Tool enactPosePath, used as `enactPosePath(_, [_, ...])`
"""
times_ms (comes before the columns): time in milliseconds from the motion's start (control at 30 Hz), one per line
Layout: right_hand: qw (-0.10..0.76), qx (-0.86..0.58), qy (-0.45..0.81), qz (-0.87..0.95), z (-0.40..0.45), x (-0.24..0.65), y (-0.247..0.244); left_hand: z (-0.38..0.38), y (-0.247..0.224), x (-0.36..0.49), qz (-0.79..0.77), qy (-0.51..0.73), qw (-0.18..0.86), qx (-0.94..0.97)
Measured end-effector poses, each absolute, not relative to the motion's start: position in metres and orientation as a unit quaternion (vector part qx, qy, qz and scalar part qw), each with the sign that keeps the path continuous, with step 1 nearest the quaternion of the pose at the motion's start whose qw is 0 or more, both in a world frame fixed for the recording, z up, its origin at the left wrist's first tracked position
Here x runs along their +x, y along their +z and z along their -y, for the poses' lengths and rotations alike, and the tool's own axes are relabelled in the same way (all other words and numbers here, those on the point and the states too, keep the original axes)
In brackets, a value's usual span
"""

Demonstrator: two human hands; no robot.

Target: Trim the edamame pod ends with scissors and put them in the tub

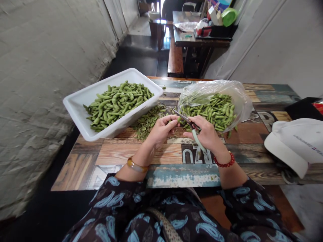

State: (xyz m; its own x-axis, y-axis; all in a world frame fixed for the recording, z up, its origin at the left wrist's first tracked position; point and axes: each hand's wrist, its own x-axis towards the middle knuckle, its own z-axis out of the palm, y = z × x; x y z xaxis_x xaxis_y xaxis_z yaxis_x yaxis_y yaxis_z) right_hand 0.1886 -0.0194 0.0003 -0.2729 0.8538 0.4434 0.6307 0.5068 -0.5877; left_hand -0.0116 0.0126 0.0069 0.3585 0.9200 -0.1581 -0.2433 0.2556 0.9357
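My left hand (pixel 163 129) has thumb and finger pinched on an edamame pod (pixel 179 119); my right hand (pixel 206 132) is closed around green-handled scissors (pixel 195 135). Pod lies left of my right grip, nearer my left; blades slant forward-left, beside it. Pod's long axis: mostly hidden, cannot tell.

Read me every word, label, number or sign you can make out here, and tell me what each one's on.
"U": printed large on the table; the letters beside it are too jumbled to read surely.
White cap: small lettering across the front, seemingly starting with "L"; the rest is too blurred to read.
Far table: any print on the things there is too small to read.
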Motion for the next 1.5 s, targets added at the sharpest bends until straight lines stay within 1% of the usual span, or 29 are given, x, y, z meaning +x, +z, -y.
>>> enactPosePath(167, [0.348, -0.448, 0.154, 0.809, 0.022, 0.186, 0.003, -0.013, 0.003, -0.012, -0.359, 0.438, 0.659, 0.496])
enactPosePath(367, [0.324, -0.451, 0.117, 0.824, 0.025, 0.186, 0.009, -0.012, 0.007, -0.014, -0.377, 0.452, 0.558, 0.585])
enactPosePath(433, [0.317, -0.452, 0.112, 0.827, 0.025, 0.187, 0.01, -0.013, 0.009, -0.015, -0.382, 0.446, 0.539, 0.604])
enactPosePath(800, [0.315, -0.438, 0.136, 0.831, 0.024, 0.188, 0.009, -0.013, 0.012, -0.017, -0.359, 0.435, 0.511, 0.649])
enactPosePath(1033, [0.304, -0.441, 0.144, 0.832, 0.025, 0.189, 0.009, -0.017, 0.006, -0.019, -0.363, 0.441, 0.464, 0.677])
enactPosePath(1167, [0.298, -0.452, 0.141, 0.829, 0.025, 0.189, 0.007, -0.018, 0.005, -0.02, -0.373, 0.43, 0.467, 0.677])
enactPosePath(1300, [0.331, -0.459, 0.136, 0.813, 0.022, 0.19, 0.002, -0.017, 0.005, -0.017, -0.391, 0.432, 0.48, 0.656])
enactPosePath(1500, [0.375, -0.503, 0.122, 0.769, 0.018, 0.19, 0.001, -0.017, 0.006, -0.014, -0.401, 0.485, 0.612, 0.479])
